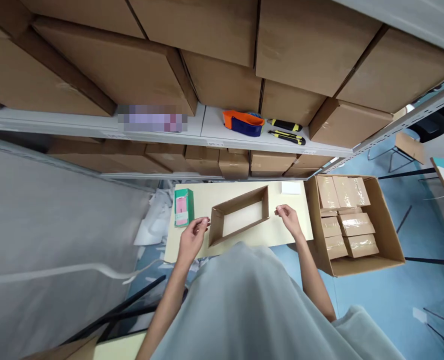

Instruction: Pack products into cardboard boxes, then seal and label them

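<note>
A shallow brown cardboard box [239,200] stands slanted on the cream table [289,227], its upper side uncovered and a pale surface showing within its walls. Beside its left end is my left hand [193,239], fingers loosely bent and apart; whether the fingertips touch the cardboard I cannot tell. My right hand [290,220] hovers off the box's right end with a visible gap, its fingers lightly curled and nothing seen in them. A green box with a pink and white front [182,207] lies to the left of the cardboard one.
A large carton [389,250] holding several small taped boxes stands right of the table. Shelves [192,135] packed with cartons overhang the far side, bearing an orange and blue tape roll [243,123] and cutter knives [286,137]. White paper [290,188] lies at the table's back.
</note>
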Demonstrator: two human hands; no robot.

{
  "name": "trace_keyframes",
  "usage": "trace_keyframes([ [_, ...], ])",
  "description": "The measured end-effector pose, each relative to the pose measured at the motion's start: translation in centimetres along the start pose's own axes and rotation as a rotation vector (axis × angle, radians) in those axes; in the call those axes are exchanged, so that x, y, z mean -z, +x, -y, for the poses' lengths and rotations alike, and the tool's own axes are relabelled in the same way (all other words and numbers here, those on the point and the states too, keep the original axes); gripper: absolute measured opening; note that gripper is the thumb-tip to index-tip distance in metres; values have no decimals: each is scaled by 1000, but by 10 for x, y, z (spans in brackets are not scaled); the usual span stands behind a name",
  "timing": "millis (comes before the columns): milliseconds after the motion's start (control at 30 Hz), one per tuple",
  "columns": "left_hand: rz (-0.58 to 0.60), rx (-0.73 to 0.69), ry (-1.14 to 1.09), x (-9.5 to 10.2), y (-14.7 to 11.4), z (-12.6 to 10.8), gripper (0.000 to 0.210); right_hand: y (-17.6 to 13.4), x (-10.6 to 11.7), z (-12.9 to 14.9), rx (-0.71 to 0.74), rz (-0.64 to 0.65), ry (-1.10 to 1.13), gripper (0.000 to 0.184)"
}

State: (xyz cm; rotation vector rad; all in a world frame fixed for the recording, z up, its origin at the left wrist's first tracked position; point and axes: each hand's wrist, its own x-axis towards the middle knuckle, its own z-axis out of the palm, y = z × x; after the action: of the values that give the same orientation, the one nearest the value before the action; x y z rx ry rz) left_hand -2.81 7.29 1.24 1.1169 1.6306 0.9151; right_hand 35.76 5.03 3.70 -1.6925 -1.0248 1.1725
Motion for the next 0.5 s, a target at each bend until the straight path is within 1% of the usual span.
trace_keyframes([
  [67,-7,13,66,3,-17,-11,72,11,2,17,38,44,-70,58],
  [133,-34,37,136,1,-31,-21,70,20,-2,31,70,92,-155,54],
  [233,-125,58,247,-8,-47,-33,60,28,-11,44,93,154,-301,44],
  [367,-255,-19,411,-19,-58,-45,45,29,-14,54,116,183,-540,27],
  [500,-345,-97,505,-24,-60,-52,40,23,-8,63,182,205,-738,24],
])
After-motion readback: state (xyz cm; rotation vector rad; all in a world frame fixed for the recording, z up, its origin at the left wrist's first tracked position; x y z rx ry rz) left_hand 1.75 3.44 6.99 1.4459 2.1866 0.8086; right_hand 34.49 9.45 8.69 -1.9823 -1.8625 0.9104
